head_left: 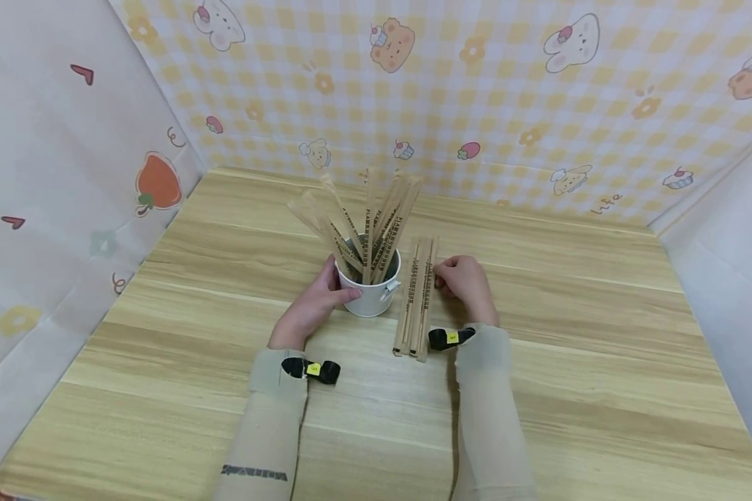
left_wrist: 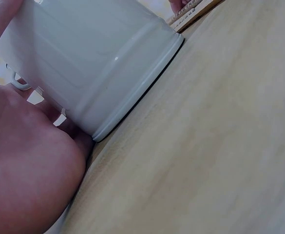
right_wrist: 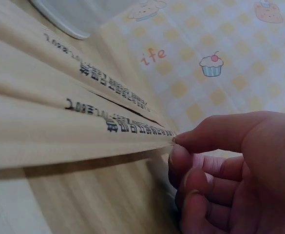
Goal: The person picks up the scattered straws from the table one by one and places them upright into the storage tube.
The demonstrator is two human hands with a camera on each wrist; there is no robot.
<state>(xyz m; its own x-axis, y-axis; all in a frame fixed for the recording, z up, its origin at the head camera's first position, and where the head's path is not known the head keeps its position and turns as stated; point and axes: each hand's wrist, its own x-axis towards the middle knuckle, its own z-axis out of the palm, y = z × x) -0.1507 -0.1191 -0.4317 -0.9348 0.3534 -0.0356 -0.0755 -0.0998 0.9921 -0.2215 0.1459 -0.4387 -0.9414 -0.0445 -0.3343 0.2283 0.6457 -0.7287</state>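
A small white metal bucket (head_left: 366,300) stands upright on the table, holding several paper-wrapped straws (head_left: 368,233) that fan out above its rim. My left hand (head_left: 310,306) grips the bucket's left side, thumb across the front; the far fingers are partly hidden behind it. Right of the bucket, several more wrapped straws (head_left: 416,299) lie side by side on the tabletop, with dark print along their brown wrappers. At their right edge, my right hand (head_left: 468,280) pinches the outermost wrapped straw (right_wrist: 84,131) between thumb and index finger, other fingers curled beneath.
The wood-grain table (head_left: 570,390) reaches a yellow checked cloth backdrop (head_left: 507,90) at the back. White sheets hang at the left and right sides. Each wrist carries a black strap, the left strap (head_left: 313,369) and the right strap (head_left: 451,338). A handle joint (head_left: 391,287) sticks out from the bucket's right side.
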